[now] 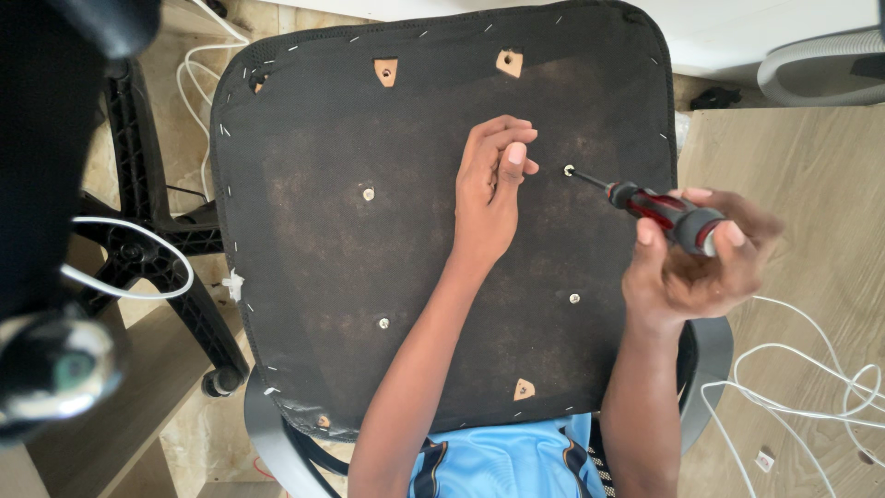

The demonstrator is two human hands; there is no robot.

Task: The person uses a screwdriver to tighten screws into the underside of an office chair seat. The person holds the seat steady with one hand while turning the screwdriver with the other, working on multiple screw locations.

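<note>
While driving: screw (569,171) near the right edge of the seat base (304,221), driver tip seated in its head.
Right hand (691,267): closed around the red-and-black handle of the screwdriver (650,207), shaft slanting up-left to the screw.
Left hand (493,189): loosely curled, holding nothing, resting on the black fabric just left of the screw, thumb lifted.
Seat base: underside up, dark fabric stapled round the rim, lying across the lap and an armrest (705,355).
Other screws: one at the middle left (369,194), one lower left (383,323), one lower right (574,298); all seated, by the look of them.
Tabs: small tan patches near the top edge (386,71) and at the bottom (523,389).
Angle: probably too slanted; better with the shaft brought nearer square to the fabric, so the tip does not ride out of the head.
Pressure: push along the shaft while turning, short turns from the wrist.
Bracing: left hand pressed flat beside the screw, fingers clear of the tip, to stop the seat rocking.
Risk: a slip would gouge the fabric or jab the left fingers.
Surroundings: chair legs (157,231) at left, white cable (811,378) on the floor at right.
</note>
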